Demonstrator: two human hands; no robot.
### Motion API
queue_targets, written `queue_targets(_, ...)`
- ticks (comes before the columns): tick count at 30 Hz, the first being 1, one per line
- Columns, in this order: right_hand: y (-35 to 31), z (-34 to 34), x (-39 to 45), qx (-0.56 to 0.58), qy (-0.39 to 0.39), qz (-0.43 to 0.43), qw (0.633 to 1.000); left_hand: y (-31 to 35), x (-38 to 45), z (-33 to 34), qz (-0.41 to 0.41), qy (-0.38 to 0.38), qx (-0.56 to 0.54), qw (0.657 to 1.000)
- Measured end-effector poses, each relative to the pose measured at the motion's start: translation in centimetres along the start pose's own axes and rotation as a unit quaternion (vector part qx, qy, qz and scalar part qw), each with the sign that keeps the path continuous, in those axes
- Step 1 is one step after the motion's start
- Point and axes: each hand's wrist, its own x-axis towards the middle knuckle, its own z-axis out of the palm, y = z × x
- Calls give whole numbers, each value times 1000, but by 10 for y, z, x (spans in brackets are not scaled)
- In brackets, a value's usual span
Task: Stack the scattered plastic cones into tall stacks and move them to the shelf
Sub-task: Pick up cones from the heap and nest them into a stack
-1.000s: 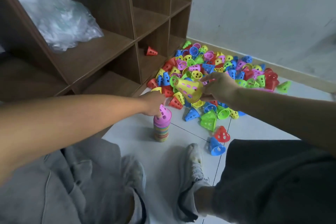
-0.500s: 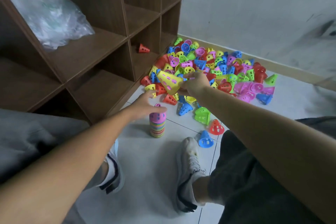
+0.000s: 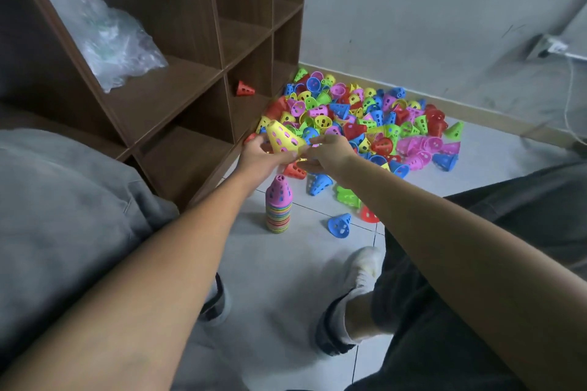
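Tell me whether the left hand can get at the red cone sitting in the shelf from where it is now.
Probably yes. The red cone sits alone in an open shelf compartment, nothing in front of it. But the left hand is busy gripping the yellow cone, so it must let go first.

A crumpled clear plastic bag (image 3: 108, 41) lies beside the grey wall (image 3: 428, 9).

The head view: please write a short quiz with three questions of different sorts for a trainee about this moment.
1. True or false: the yellow cone already sits on the stack.
2. Which colour tops the stack? A) pink B) green C) red
3. Fill in: a lone red cone lies in the ____ .

Key:
1. False; the left hand and the right hand hold it above the stack.
2. A
3. shelf
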Motion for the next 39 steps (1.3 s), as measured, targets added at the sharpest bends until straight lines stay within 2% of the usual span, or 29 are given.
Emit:
queue_targets(4, 22, -24, 8, -91, 42, -19, 995, -15, 4, -3, -10, 27, 54, 998)
queue_targets(8, 61, -68, 14, -157, 116, 4, 981, -43, 2, -5, -28, 46, 102, 993)
queue_targets(12, 103, -121, 28, -147, 192, 38, 970, -66, 2, 3, -33, 22, 160, 986)
queue_targets(18, 157, -173, 66, -168, 228, 73, 956, -103, 9, 10, -71, 19, 195, 978)
queue_targets(22, 163, -172, 85, -167, 222, 100, 955, -114, 10, 20, -96, 27, 158, 982)
queue_targets(27, 174, -156, 109, -211, 149, 140, 956, -120, 6, 39, -90, 43, 137, 986)
queue_targets(30, 186, -156, 116, -265, 166, 139, 940, -119, 13, 52, -78, 34, 144, 986)
queue_targets(35, 205, -167, 137, -286, 175, 179, 925, -122, 29, 64, -85, 20, 153, 984)
queue_targets(39, 210, -175, 161, -295, 142, 220, 919, -118, 43, 84, -77, -3, 152, 985)
